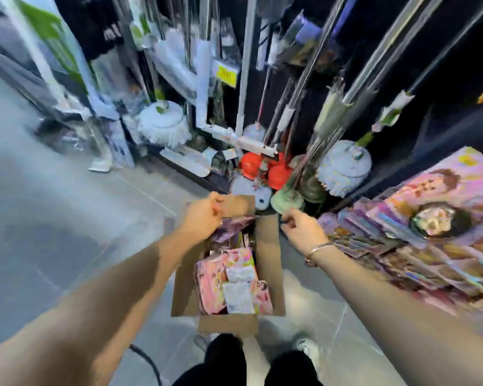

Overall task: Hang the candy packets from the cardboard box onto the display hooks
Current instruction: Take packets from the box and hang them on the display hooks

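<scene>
An open cardboard box point(268, 271) stands on the floor in front of me, filled with pink and multicoloured candy packets point(229, 280). My left hand point(204, 215) reaches over the box's far end and grips a purple packet point(232, 228) that sticks up from the pile. My right hand point(301, 232) hovers just right of the box rim, its fingers curled; motion blur hides whether anything small is pinched in them. A bracelet sits on that wrist. Rows of colourful packets point(396, 240) hang on the display at the right.
Mops point(165, 123) and long metal handles point(343, 87) stand against the dark rack ahead. Orange plungers point(265, 168) and green ones sit on the floor behind the box. Grey tiled floor point(53, 218) spreads to the left. My legs and a shoe point(304, 346) are below.
</scene>
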Motion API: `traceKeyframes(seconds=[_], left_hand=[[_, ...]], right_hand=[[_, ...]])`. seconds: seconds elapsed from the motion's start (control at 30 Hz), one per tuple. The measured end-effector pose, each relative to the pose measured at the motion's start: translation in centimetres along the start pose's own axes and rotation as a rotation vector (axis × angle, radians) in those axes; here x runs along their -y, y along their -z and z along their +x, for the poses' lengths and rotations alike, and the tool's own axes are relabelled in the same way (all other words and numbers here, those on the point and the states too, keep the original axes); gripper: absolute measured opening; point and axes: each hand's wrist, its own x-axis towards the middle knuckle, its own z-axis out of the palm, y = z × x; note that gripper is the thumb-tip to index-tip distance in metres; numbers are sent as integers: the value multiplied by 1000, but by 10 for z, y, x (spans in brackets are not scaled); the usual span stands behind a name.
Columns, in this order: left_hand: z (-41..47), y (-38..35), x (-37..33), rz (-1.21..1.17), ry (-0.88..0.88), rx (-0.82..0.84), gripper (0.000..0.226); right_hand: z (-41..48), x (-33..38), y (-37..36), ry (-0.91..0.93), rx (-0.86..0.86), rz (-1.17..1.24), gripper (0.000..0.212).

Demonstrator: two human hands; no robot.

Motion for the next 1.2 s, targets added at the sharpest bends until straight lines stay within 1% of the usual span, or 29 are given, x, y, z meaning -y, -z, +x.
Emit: traceKeyframes(seconds=[0.13, 0.27, 0.37, 0.47, 0.53, 0.6, 0.67, 0.77, 0.83, 0.93, 0.97, 1.03, 1.1, 1.2], left_hand=[[13, -18, 57, 114, 72, 113, 31], [34, -37, 86, 162, 125, 201, 38], [53, -58, 105, 216, 106, 251, 42], [81, -85, 120, 272, 107, 297, 38], [98, -101, 124, 287, 90, 294, 32], [120, -121, 127, 302, 68, 279, 31], [143, -145, 130, 319, 51, 280, 33], [175, -184, 139, 291, 36, 275, 38], [191, -211, 146, 259, 31, 264, 45], [212, -250, 154, 236, 13, 244, 55], [216, -261, 155, 240, 6, 234, 56], [225, -281, 156, 239, -24, 210, 56], [233, -300, 157, 195, -40, 178, 49], [236, -311, 160, 129, -24, 136, 37]], right_hand=[[25, 5, -33, -41, 108, -46, 20], [60, 10, -54, -59, 189, -63, 24], [89, 7, -76, -80, 242, -80, 27], [123, -4, -110, -99, 311, -122, 28], [143, -15, -131, -115, 333, -146, 29], [166, -29, -152, -116, 337, -154, 28], [192, -46, -174, -130, 347, -145, 27], [231, -76, -206, -104, 389, -206, 12], [254, -95, -224, -95, 402, -246, 11], [287, -126, -250, -65, 372, -216, 44], [295, -133, -258, -48, 377, -207, 53], [306, -142, -271, -7, 390, -200, 62], [314, -148, -281, 13, 396, -181, 62], [317, -150, -289, 69, 341, -180, 50]])
